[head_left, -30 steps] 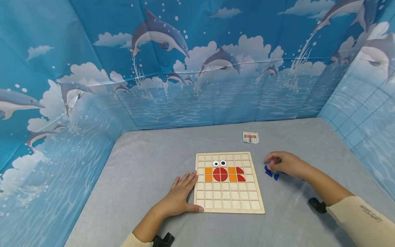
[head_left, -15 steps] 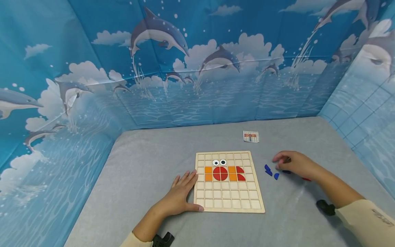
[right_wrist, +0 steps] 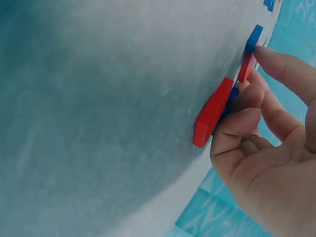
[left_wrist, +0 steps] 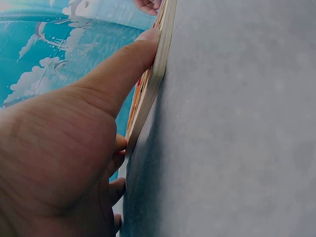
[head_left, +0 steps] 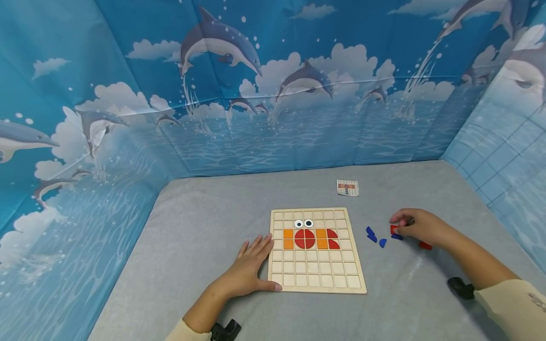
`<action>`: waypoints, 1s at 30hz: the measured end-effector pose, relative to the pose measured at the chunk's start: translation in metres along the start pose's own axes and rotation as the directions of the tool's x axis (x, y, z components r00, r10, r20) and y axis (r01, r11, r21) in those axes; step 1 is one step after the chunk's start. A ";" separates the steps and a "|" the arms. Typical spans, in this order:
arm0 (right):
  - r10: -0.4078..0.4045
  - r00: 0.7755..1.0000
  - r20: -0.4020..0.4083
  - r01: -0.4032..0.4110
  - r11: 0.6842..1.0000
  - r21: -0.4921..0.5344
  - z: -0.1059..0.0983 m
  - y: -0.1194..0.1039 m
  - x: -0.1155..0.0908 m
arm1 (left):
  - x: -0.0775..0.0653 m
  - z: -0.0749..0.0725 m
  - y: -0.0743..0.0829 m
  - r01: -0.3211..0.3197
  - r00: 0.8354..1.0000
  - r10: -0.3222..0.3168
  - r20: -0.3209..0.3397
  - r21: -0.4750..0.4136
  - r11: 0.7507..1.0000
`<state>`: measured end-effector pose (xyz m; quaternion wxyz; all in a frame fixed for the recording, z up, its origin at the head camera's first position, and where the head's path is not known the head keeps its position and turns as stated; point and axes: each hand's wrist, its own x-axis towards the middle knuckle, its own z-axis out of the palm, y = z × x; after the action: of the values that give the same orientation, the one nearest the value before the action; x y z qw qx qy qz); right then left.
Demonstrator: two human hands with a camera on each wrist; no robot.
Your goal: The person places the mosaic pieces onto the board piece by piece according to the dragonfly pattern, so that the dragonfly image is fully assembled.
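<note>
Left hand (head_left: 246, 272) spread, fingers against the left edge of the board (head_left: 313, 268), thumb on its near-left corner; right hand (head_left: 417, 227) bent over loose pieces well right of the board, fingers curled, thumb tip at a red piece (head_left: 393, 228); pinching or only touching it, cannot tell. Board is pale wood, flat and square, raised frame, ridged grid of small cells; rests on soft grey cloth (head_left: 213, 213), centre to right in head view, patterned backdrop (head_left: 273, 137) behind. On it: orange squares (head_left: 288, 234) left and right of a red disc (head_left: 301, 235) built from quarters, two red quarter pieces (head_left: 333, 244) at far right of that band, two round white eyes (head_left: 299, 224) with black dots above the disc; lower rows are bare wood. Red piece is a smooth, thin block; a blue piece (head_left: 397, 237) just beside it, second red block (head_left: 425, 246) near the wrist; three small blue bits (head_left: 372, 238) between board and right hand; grid-printed card (head_left: 347, 188) beyond the board. Versus earlier frames: right hand has shifted right, off the blue bits, red piece now showing; left hand and board layout unchanged.
</note>
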<state>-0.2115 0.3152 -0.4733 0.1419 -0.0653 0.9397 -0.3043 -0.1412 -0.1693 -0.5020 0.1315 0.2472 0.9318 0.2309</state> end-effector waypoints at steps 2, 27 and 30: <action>0.005 1.000 0.006 -0.005 1.000 -0.001 -0.001 0.000 0.000 | 0.000 0.000 0.000 0.001 1.000 -0.001 0.000 -0.003 1.000; -0.025 0.999 -0.048 0.027 0.999 0.035 0.002 -0.037 -0.001 | -0.001 0.000 0.001 0.015 1.000 -0.015 0.013 0.007 1.000; -0.024 0.999 -0.043 0.027 0.996 0.081 0.006 -0.045 0.003 | -0.001 0.000 0.001 0.009 1.000 -0.010 0.012 0.009 1.000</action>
<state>-0.2110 0.2752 -0.4522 0.1206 -0.0649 0.9284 -0.3454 -0.1402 -0.1692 -0.5016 0.1369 0.2447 0.9332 0.2247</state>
